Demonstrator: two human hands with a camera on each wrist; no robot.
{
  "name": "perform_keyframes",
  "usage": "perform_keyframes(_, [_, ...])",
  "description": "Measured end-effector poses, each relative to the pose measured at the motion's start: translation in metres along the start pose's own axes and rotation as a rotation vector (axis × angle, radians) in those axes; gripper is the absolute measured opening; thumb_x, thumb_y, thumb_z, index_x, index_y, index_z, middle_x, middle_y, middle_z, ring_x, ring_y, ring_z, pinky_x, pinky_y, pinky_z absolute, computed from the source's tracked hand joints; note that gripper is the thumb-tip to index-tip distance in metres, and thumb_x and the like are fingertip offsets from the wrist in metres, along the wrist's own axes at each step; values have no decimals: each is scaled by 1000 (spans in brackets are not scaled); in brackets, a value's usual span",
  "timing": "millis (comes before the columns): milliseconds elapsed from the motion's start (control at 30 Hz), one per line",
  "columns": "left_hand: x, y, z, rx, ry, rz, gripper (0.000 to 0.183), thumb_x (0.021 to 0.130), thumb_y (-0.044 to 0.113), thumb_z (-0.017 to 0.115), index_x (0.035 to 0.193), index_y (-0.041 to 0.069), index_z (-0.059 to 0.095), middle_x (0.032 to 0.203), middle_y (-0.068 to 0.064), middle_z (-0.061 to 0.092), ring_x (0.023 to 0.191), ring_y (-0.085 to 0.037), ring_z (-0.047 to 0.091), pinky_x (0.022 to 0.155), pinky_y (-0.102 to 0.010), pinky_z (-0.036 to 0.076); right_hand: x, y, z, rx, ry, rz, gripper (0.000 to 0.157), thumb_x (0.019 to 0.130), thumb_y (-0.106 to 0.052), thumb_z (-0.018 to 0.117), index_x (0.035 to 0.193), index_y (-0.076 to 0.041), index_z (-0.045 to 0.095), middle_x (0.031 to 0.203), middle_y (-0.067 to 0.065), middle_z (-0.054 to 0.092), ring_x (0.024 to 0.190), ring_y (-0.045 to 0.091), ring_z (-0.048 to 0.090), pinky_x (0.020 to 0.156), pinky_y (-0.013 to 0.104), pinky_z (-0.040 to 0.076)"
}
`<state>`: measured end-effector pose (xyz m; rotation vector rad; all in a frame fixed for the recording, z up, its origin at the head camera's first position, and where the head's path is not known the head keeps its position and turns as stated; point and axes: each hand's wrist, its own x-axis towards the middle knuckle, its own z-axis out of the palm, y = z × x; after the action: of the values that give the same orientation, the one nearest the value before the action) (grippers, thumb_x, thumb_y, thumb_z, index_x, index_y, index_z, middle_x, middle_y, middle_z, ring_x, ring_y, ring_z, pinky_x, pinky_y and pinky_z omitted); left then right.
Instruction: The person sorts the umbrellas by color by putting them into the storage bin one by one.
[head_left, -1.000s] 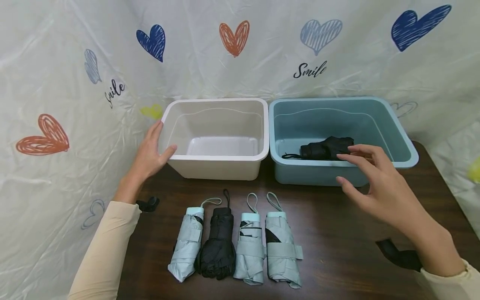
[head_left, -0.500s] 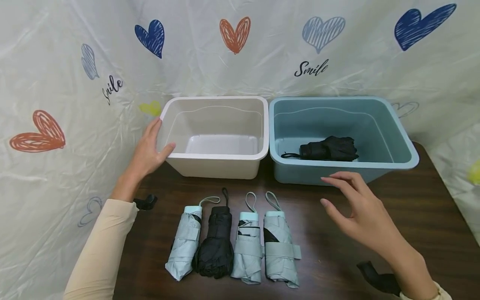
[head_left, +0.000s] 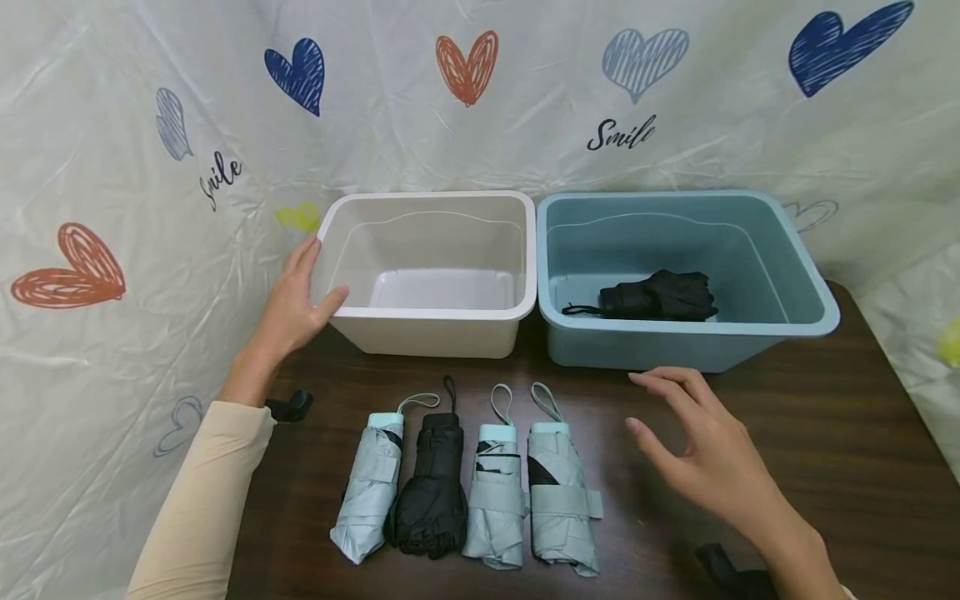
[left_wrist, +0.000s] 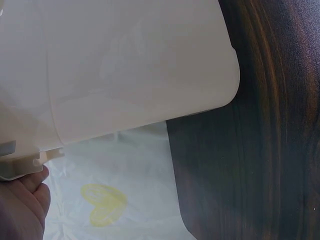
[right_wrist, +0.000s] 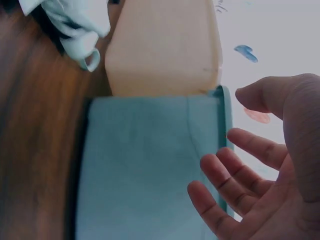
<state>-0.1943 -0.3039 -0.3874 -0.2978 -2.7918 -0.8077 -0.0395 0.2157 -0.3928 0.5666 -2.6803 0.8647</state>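
My left hand [head_left: 291,304] rests at the left rim of the beige bin [head_left: 423,333], its fingers fairly straight along the outer side and the thumb at the near corner. The left wrist view shows the fingertips touching the rim from below. My right hand [head_left: 705,454] hovers over the table, holding nothing, its fingers relaxed and apart. To its left lie folded umbrellas in a row: a light blue umbrella [head_left: 369,487], a black umbrella [head_left: 429,492], a pale green umbrella [head_left: 497,500] and another pale green umbrella [head_left: 561,500]. A second black umbrella [head_left: 660,297] lies inside the blue bin [head_left: 637,346].
Both bins stand side by side at the back of the dark wooden table [head_left: 847,417]. Behind them hangs a white sheet [head_left: 540,100] printed with hearts. Black straps circle both wrists, such as the left strap [head_left: 291,407].
My right hand has moved away from over the blue bin, down and left towards the row of umbrellas. The left hand stays at the beige bin. The black umbrella lies still in the blue bin.
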Motion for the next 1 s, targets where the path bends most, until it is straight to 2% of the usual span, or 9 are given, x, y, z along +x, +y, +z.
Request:
perform_keyframes(133, [0, 0, 0, 1, 0, 1, 86, 92, 40, 61, 159, 2, 23, 166, -19, 23, 153, -41, 25, 123, -61, 23, -8, -3, 10, 26, -17, 7, 64, 78, -11, 84, 137, -21, 60, 131, -2, 56, 100, 2, 53, 64, 8, 39])
perform_keyframes(233, [0, 0, 0, -3, -2, 0, 86, 92, 40, 61, 159, 2, 23, 166, -19, 23, 153, -41, 25, 122, -62, 24, -14, -4, 17, 41, -33, 38, 63, 79, -11, 84, 137, -22, 60, 131, -4, 56, 102, 5, 56, 73, 3, 40])
perform_keyframes(333, [0, 0, 0, -4, -2, -2, 86, 92, 39, 61, 160, 2, 23, 167, -18, 23, 153, -41, 25, 122, -62, 24, -18, -5, 22, 34, -48, 69, 62, 80, -13, 84, 137, -21, 61, 131, -5, 56, 107, 12, 59, 82, 5, 40])
perform_keyframes(567, [0, 0, 1, -6, 0, -5, 86, 92, 39, 60, 160, 3, 23, 167, -18, 23, 153, -41, 26, 122, -63, 24, -27, -7, 33, 33, -99, 113, 59, 83, -17, 82, 137, -20, 59, 128, -5, 56, 105, 15, 63, 72, 34, 55])
perform_keyframes(700, [0, -1, 1, -8, -1, -6, 86, 92, 40, 60, 160, 3, 23, 167, -18, 23, 153, -41, 26, 122, -63, 24, -33, -10, 44, 21, -146, 143, 55, 85, -24, 81, 135, -18, 60, 130, -2, 57, 102, 17, 65, 71, 34, 55])
perform_keyframes(900, [0, -2, 1, -7, 2, -5, 85, 92, 40, 61, 160, 3, 23, 167, -18, 23, 153, -41, 26, 122, -63, 24, -39, -18, 57, 13, -211, 213, 56, 86, -34, 79, 136, -16, 60, 130, -2, 56, 103, 20, 66, 76, 43, 55])
perform_keyframes(1000, [0, -2, 1, -5, 5, -3, 85, 93, 40, 61, 160, 3, 23, 166, -18, 23, 152, -41, 27, 122, -63, 24, -42, -21, 61, 11, -224, 239, 59, 86, -39, 79, 137, -16, 59, 129, -2, 55, 95, 16, 63, 70, 34, 52])
